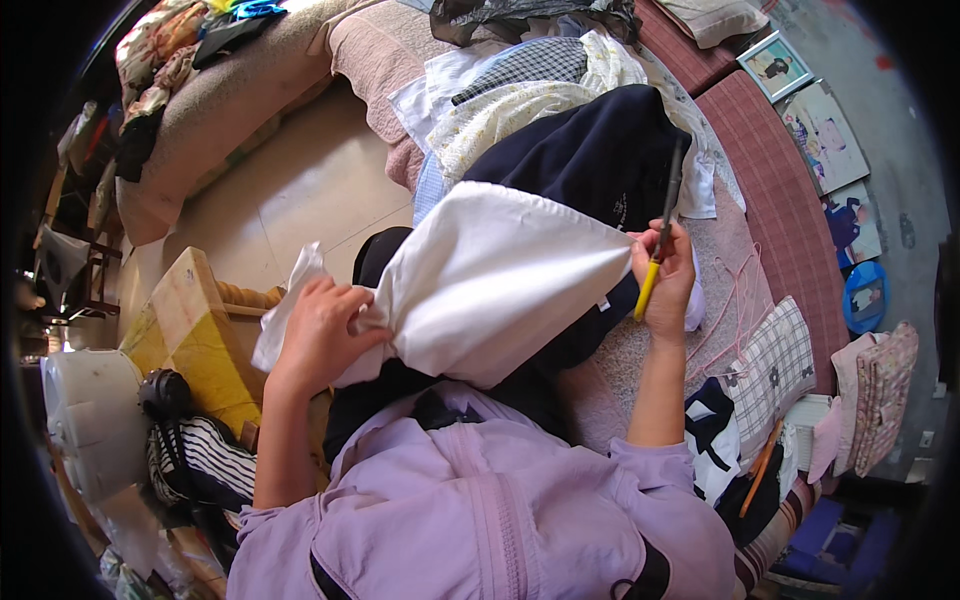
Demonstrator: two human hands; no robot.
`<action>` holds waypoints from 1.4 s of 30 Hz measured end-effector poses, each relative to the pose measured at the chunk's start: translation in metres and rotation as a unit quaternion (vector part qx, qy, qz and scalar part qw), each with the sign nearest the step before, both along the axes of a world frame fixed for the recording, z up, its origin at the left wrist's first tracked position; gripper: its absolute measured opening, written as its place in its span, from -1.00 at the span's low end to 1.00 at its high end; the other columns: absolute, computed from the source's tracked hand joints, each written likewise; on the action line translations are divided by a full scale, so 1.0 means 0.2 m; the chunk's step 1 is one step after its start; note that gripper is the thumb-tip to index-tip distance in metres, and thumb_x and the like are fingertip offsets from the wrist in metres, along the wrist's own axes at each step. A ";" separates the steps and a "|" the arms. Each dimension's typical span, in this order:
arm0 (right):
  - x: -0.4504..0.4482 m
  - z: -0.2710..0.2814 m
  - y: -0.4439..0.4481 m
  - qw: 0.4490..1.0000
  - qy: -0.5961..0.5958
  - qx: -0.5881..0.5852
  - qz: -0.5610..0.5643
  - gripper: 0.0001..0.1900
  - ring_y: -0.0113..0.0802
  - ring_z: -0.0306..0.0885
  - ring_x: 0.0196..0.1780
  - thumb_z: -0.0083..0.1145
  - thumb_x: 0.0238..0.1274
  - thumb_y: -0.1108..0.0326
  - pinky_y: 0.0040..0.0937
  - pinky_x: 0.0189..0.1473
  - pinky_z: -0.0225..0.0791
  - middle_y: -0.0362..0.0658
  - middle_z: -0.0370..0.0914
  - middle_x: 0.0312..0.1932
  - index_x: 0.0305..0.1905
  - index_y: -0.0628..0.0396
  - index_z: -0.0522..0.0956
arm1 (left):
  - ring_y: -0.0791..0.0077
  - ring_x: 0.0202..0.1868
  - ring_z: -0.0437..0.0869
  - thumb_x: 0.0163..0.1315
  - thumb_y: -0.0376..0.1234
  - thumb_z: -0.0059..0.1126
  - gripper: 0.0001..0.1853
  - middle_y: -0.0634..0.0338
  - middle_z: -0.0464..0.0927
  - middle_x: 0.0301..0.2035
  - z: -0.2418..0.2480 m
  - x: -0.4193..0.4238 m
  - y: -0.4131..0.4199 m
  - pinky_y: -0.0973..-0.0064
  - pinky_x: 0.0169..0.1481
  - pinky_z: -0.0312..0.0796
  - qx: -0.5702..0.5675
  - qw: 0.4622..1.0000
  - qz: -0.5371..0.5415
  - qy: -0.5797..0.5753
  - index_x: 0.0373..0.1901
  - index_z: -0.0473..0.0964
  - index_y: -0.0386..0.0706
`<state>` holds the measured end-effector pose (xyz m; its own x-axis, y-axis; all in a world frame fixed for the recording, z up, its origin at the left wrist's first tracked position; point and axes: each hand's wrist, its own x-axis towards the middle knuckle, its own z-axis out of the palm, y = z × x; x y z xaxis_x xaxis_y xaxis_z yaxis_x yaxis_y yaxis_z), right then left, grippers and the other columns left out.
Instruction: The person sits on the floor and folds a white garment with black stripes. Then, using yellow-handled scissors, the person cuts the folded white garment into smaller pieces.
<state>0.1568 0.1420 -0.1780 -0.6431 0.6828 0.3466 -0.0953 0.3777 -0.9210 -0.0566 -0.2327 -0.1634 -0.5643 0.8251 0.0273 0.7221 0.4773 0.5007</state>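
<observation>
A piece of white cloth (pixel 495 277) is stretched between my two hands above my lap. My left hand (pixel 322 330) grips its bunched left part, and a loose end sticks out past the fingers. On the other side, my right hand (pixel 667 277) pinches the cloth's right corner between thumb and finger. That same hand also holds a pair of scissors (pixel 649 289) with a yellow handle, its dark blades pointing up and away from me. Under and behind the white cloth lies a dark navy garment (pixel 570 142), partly hidden by it.
Beyond the navy garment lie a patterned cream cloth (pixel 495 112) and a checked cloth (pixel 525 67). Pink cord (pixel 739 322) and a plaid cushion (pixel 776 352) are on the sofa at right. Framed photos (pixel 776 66) lean along the wall. A yellow-covered wooden stool (pixel 195 330) stands at left.
</observation>
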 end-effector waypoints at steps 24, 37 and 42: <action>-0.01 0.24 -0.21 0.997 0.039 -0.031 0.058 -0.63 -0.44 0.64 -0.07 0.14 0.34 0.66 -0.36 0.12 0.54 -0.22 0.58 -0.19 0.19 0.15 0.45 | 0.71 -0.21 0.65 0.52 -0.15 0.24 -0.69 0.38 0.69 -0.18 0.02 -0.09 0.40 0.66 -0.07 0.51 0.279 0.737 0.143 -0.599 0.11 0.64 -0.15; -0.66 -0.24 -0.53 0.947 -0.104 0.282 0.114 -0.61 -0.09 0.65 -0.24 0.24 0.08 0.64 -0.16 -0.16 0.53 -0.09 0.58 -0.26 0.03 0.02 0.56 | 0.15 -0.07 0.68 0.31 -0.27 0.37 -0.81 0.13 0.67 -0.09 -0.45 -0.14 -0.06 0.25 -0.01 0.55 0.195 0.923 0.284 0.170 -0.13 0.69 -0.15; -0.67 -0.21 -0.49 0.950 -0.097 0.277 0.103 -0.58 -0.20 0.64 -0.27 0.24 0.08 0.66 -0.24 -0.19 0.53 -0.10 0.57 -0.25 0.06 0.03 0.56 | 0.13 -0.03 0.66 0.14 -0.17 0.56 -0.66 0.10 0.68 -0.13 -0.28 0.06 -0.02 0.27 0.04 0.54 0.156 0.967 0.157 -0.124 -0.15 0.70 -0.15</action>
<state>0.0219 0.0445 -0.2193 -0.8320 0.2827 0.4773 -0.0690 0.8010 -0.5947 -0.0452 -0.2373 -0.2184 -0.8067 0.5856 0.0792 0.4059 0.4517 0.7945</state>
